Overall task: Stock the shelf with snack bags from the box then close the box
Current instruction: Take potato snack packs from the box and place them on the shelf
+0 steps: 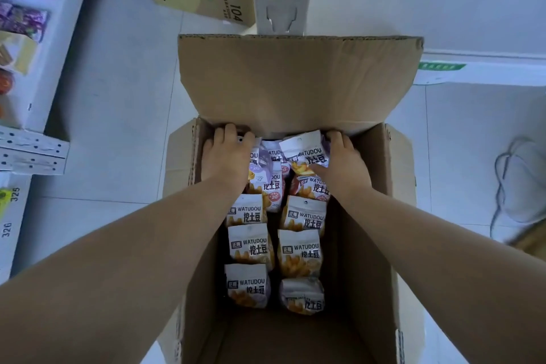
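Both hands reach deep into the box (369,216): left hand (227,156) curled over snack bags (251,245), right hand (342,159) half-closed beside a raised bag (307,151). Grasp unclear for both. Best pinch bag tops, lift straight up.

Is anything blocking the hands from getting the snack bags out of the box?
No. The box is open, its far flap folded up and away. Both the left hand and right hand already rest on the snack bags at the far end.

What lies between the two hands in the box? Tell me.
In the head view, snack bags fill the stretch between the left hand and right hand, at the far end of the box.
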